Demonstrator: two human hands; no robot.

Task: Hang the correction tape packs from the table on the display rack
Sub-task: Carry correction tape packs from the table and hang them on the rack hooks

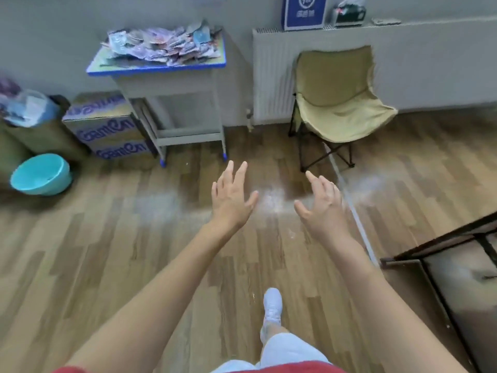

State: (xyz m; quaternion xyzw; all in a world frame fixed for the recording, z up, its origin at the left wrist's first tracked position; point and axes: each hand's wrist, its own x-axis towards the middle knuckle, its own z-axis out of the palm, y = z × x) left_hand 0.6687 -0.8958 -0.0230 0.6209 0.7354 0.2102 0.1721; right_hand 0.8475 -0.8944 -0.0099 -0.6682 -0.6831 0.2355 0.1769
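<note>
A room with a wood-plank floor (129, 251) and a grey wall. The correction tape packs (161, 47) lie in a loose heap on a small blue-edged table (161, 68) against that wall, well ahead of my hands and to their left. Stacked cardboard boxes (107, 125) stand left of the table, a beige folding chair (338, 103) to its right. Open floor stretches between the table and me. My left hand (231, 200) and right hand (322, 208) reach forward over it, fingers spread, holding nothing. A dark metal frame (443, 238) juts in at my right.
</note>
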